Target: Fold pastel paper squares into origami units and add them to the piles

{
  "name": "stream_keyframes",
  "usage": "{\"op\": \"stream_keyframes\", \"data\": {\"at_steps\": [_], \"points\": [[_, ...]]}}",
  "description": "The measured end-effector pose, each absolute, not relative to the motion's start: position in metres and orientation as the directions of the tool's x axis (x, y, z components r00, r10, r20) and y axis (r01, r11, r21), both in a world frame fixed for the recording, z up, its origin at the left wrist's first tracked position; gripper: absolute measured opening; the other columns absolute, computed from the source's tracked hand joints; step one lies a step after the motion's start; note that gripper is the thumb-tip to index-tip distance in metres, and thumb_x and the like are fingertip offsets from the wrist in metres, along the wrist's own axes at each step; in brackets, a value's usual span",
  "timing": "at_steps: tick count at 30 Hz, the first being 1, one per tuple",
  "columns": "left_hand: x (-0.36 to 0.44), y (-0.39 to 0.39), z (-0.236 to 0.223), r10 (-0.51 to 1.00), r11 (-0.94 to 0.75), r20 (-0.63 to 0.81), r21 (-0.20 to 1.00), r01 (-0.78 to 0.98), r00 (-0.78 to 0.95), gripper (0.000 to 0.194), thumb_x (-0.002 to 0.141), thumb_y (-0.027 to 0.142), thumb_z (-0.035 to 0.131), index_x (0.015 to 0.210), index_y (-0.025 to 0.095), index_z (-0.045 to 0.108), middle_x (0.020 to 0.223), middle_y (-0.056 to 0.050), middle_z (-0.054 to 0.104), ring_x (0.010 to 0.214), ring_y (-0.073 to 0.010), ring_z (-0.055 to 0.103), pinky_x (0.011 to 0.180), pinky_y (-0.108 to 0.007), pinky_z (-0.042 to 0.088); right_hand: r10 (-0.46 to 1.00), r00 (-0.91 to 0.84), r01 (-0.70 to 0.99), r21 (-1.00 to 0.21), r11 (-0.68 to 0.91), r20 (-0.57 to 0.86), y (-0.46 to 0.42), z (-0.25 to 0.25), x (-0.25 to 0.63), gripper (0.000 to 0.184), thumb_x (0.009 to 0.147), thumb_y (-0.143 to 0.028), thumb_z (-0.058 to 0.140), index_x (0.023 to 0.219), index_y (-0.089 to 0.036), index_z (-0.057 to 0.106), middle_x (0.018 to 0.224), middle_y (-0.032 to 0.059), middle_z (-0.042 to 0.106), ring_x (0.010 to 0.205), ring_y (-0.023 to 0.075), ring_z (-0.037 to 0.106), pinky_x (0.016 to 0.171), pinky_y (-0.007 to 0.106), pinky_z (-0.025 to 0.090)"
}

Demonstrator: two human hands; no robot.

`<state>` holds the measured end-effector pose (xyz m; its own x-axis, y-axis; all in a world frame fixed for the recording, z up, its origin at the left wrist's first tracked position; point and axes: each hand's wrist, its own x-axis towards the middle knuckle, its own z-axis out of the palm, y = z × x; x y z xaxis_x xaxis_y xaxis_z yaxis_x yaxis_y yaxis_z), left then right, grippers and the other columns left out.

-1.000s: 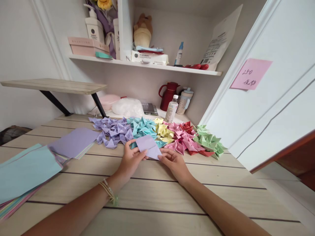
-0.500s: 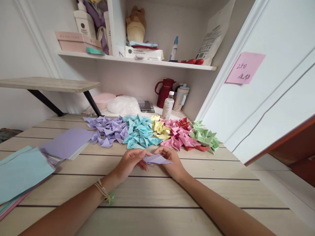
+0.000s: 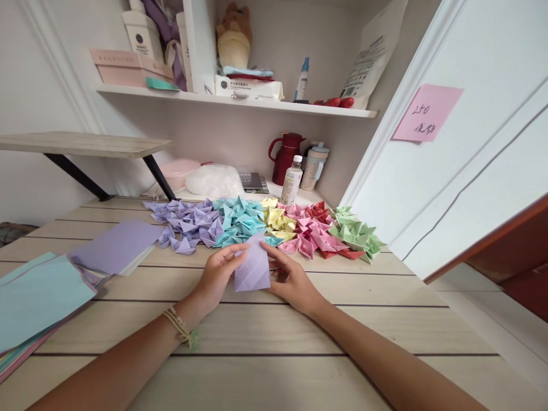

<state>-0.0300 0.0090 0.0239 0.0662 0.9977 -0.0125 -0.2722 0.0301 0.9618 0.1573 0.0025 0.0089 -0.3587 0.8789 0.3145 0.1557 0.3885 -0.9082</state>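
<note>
Between my hands a folded sheet of purple origami paper (image 3: 253,267) stands tilted up, with crease lines across its lower part. My left hand (image 3: 217,278) pinches it at the left edge, thumb in front. Along the right edge, my right hand (image 3: 295,284) holds it with bent fingers, the index near the top and the thumb lower down; some fingertips are hidden. Just beyond lie heaps of folded paper boats in purple (image 3: 192,224), blue (image 3: 240,220), yellow (image 3: 277,220), pink (image 3: 310,234), red (image 3: 319,211) and green (image 3: 357,233).
Stacks of purple sheets (image 3: 117,245) and light blue sheets (image 3: 40,299) lie on the slatted table (image 3: 214,377) at left. A small raised shelf (image 3: 85,144) stands behind them. At the back are a bottle (image 3: 291,181), a red jug (image 3: 286,157) and a lidded cup (image 3: 314,168).
The purple paper has turned from lying nearly flat and edge-on to standing up with its face toward me. My right hand's fingers have shifted along its right side.
</note>
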Motion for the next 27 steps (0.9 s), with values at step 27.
{"op": "stream_keyframes", "data": {"at_steps": [27], "points": [[-0.027,0.011,0.019,0.995,-0.067,0.076,0.987,-0.145,0.06,0.033,0.067,0.034,0.076,0.089,0.015,0.06,0.07,-0.001,0.067,0.062,-0.0129,0.063,0.066,-0.026,0.049,0.932,-0.243,-0.065,-0.964,0.259,0.267,-0.003,0.012,0.153,0.036,0.085,-0.036,0.057,0.117,-0.021,0.052,0.066,-0.0034,0.058,0.059,0.0116,0.053,0.054,0.023,0.037]]}}
